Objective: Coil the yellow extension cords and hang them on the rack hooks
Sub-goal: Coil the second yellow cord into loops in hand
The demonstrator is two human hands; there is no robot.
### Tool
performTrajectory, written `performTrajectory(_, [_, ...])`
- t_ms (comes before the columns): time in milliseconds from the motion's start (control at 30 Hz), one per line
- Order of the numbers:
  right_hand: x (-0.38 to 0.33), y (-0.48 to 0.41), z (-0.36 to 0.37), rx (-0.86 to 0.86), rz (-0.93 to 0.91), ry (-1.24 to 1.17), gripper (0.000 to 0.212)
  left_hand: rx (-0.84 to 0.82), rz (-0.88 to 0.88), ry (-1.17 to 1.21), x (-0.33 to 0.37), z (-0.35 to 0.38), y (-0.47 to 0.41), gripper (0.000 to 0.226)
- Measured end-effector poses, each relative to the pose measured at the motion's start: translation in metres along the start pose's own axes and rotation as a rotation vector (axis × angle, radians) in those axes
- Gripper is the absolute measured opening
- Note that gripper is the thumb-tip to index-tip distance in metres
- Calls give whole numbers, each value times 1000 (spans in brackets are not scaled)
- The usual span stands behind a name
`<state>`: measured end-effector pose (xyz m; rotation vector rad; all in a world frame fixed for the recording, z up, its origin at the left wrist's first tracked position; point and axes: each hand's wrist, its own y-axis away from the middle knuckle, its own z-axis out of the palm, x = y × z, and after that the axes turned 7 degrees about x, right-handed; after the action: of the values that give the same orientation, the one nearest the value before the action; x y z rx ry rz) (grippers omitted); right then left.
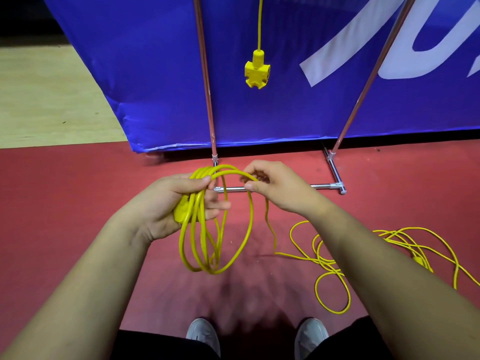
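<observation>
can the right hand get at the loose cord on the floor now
Probably, once it lets go: the right hand pinches a strand of the coil, but only bare floor separates it from the loose cord.

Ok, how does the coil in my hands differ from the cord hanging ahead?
The coil is gathered in loops gripped by the left hand; the hanging cord drops as one straight strand. The coil trails through the right hand to the floor; the hanging cord ends in a socket block clear of the floor. Both are yellow.
</observation>
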<state>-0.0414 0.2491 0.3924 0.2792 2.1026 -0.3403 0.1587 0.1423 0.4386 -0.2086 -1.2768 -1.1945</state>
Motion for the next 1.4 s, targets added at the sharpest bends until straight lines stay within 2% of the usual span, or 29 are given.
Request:
performTrajectory(33, [10, 0, -3, -9, 31, 47, 1, -17, -7, 19, 2, -2, 2, 12])
performTrajectory(100, [34, -1, -5, 7, 103, 99, 7, -26, 18, 18, 6, -3, 6, 15])
performTrajectory(233, [67, -4, 3, 27, 211, 108, 11, -10, 179, 14, 5, 5, 4, 19])
performTrajectory(333, [89, -4, 15, -40, 304, 150, 19, -23, 277, 137, 8, 7, -2, 24])
performTrajectory(400, [108, 0, 21, -101, 414, 271, 28, -36, 337, 198, 13, 4, -1, 30])
performTrajectory(467, [123, 9, 25, -199, 553, 429, 21, -20, 376, 220, 17, -1, 1, 34])
performTrajectory(533, [131, 16, 32, -230, 651, 346, 17, 26, 397, 219, 19, -6, 3, 31])
performTrajectory(633, [117, 16, 40, -165, 764, -70, 20, 131, 387, 161, 17, -11, 2, 18])
performTrajectory(667, [108, 14, 42, -157, 776, -141, 19, 174, 374, 126, 17, -12, 2, 16])
performTrajectory(767, [75, 4, 45, -118, 714, -172, 18, 222, 363, 35, 16, -12, -2, 18])
performTrajectory(833, [49, -1, 39, -124, 570, -115, 19, 285, 386, -63, 13, -15, -4, 18])
performTrajectory(900, [19, -3, 28, -250, 420, -70, 16, 330, 417, -217, 9, -19, -7, 20])
performTrajectory(1000, [-20, 1, 11, -399, 302, -126, 9, 335, 426, -431, 2, -23, -10, 17])
performTrajectory(1133, [-40, -1, -1, -241, 201, -332, 5, 194, 344, -721, -1, -18, -5, 19])
performTrajectory(1233, [-35, -6, -8, -136, 151, -412, 2, 127, 328, -567, 2, -13, -3, 21])
performTrajectory(1333, [-10, -7, -16, -174, 153, -239, 3, 137, 346, -173, 6, -11, -4, 19])
performTrajectory(1400, [14, -2, -18, -166, 246, -195, 2, 203, 345, -11, 9, -15, -5, 16])
